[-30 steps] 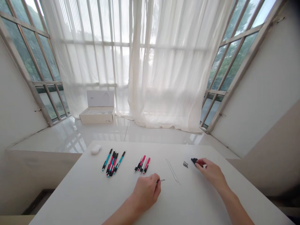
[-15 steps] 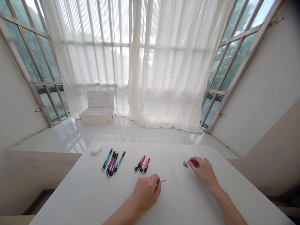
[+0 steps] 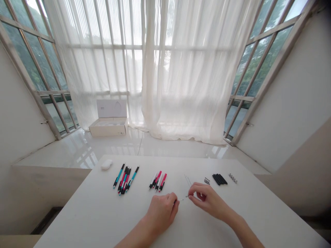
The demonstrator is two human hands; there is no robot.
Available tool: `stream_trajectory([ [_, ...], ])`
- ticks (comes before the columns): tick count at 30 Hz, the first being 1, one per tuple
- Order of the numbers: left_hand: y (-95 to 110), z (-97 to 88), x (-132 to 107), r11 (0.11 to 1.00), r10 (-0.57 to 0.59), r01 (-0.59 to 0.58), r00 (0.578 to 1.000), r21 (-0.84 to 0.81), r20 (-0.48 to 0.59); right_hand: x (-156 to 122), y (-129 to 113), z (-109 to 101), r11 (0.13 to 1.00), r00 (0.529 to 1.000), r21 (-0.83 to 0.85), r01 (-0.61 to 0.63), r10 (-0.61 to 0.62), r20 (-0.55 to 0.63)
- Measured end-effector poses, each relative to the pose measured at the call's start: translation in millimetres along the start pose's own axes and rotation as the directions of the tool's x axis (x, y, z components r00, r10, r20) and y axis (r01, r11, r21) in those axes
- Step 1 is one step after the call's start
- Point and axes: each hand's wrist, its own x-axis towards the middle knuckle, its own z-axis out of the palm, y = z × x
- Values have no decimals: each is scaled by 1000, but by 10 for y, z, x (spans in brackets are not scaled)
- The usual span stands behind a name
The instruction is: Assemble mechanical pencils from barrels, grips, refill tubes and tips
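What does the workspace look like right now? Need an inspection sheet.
surface: white table
job's things: metal-tipped part, thin rods, black grips, metal bits, teal pens, pink pens
clutter: white case
grippers: left hand holds the part; right hand at its tip, contact unclear
cables: nothing seen
surroundings: open box on floor, sheer curtains

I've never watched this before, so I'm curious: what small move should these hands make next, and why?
Probably the right hand should close its fingertips on the thin pen part sticking out of the left hand: those fingertips are almost there, while the black grips lie farther off.
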Motion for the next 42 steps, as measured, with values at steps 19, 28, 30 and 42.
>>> stream_trajectory([
  [19,2,-5,-7,998,-30,27,998,-56,-57,-50,411,-234,964,936,-65,-258,232,-264],
  [28,-31,-31,1,978,-55,46,998,-201,-43,70,-147,479,811,987,563,-159,138,81],
  [30,-34,-34,2,973,-47,38,998,-226,-34,90,-143,525,773,987,618,-142,156,32],
  [42,-212,-176,49,932,-156,56,954,-359,-257,126,16,112,684,856,730,1,377,-354],
])
